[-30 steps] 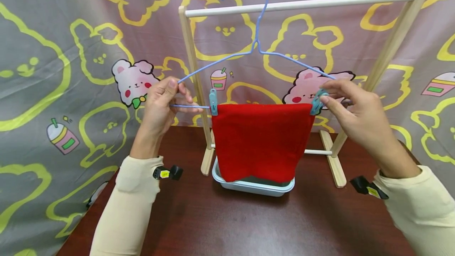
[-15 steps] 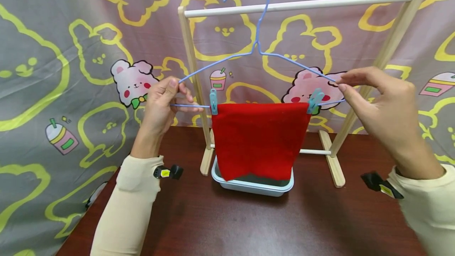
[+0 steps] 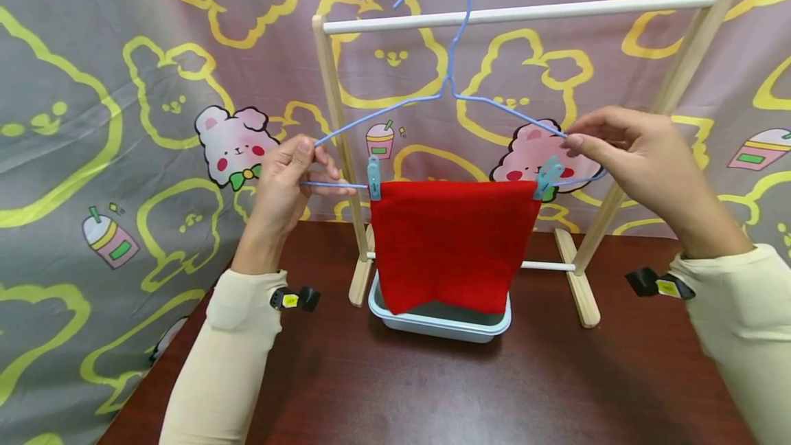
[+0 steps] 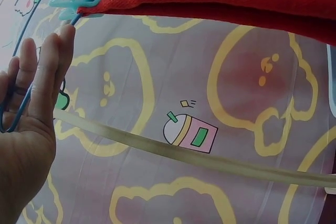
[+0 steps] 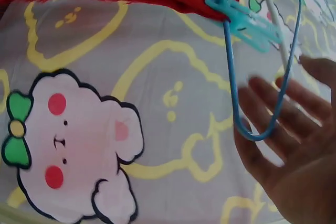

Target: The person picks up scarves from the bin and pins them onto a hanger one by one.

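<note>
A blue wire clothes hanger (image 3: 450,84) is held up, hook at the top. My left hand (image 3: 287,174) pinches its left shoulder, with the lower wire passing across the fingers. At the right shoulder, my right hand (image 3: 630,150) has thumb and forefinger at the wire, the other fingers loosely bent behind it. A red cloth (image 3: 454,246) hangs from the lower bar. One teal clothespin (image 3: 373,177) clips its left corner; another clothespin (image 3: 546,178) clips the right corner, leaning outward. In the right wrist view, the hanger's rounded end (image 5: 254,136) crosses in front of the fingers.
Behind the hanger stands a wooden rack with a white top rail (image 3: 519,16). A pale blue basin (image 3: 441,328) sits on the dark brown table (image 3: 395,390) below the cloth. A patterned curtain (image 3: 167,177) hangs behind and to the left.
My right hand has left the right clothespin, moved outward to the hanger's end, then come back inward onto the upper wire. The hanger has dropped slightly in view; my left hand keeps its hold.
</note>
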`<act>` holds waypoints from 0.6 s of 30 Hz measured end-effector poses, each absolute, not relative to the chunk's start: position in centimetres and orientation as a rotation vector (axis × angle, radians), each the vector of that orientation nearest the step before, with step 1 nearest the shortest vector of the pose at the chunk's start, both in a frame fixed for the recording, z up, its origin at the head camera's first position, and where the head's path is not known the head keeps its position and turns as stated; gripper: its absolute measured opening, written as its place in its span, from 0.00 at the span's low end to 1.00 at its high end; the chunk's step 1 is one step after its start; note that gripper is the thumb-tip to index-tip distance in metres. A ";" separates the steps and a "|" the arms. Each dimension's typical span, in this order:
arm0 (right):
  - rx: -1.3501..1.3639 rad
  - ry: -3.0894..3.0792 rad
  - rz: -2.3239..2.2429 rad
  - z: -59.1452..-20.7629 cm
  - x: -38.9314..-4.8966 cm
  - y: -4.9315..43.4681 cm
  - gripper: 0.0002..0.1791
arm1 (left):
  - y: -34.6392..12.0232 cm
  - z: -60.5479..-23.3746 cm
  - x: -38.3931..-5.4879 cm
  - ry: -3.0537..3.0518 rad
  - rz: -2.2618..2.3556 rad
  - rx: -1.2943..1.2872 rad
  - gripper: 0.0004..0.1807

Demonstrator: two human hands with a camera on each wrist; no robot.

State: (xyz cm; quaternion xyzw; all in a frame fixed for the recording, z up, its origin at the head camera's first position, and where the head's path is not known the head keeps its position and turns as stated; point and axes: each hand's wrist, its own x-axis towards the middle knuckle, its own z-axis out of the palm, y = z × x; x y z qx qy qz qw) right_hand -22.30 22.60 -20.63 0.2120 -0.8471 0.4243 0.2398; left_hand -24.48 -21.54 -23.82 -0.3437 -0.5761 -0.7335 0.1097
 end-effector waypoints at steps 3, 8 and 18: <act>0.635 -2.415 1.180 -20.7 -23.1 23.1 0.09 | -21.4 -23.9 -24.5 -1.695 -2.153 -1.030 0.19; 0.724 -2.467 1.256 -20.8 -24.0 23.2 0.10 | -21.3 -23.9 -24.6 -1.686 -2.150 -1.048 0.19; 0.765 -2.422 1.347 -21.1 -24.4 22.6 0.13 | -21.2 -24.1 -24.8 -1.649 -2.166 -1.074 0.18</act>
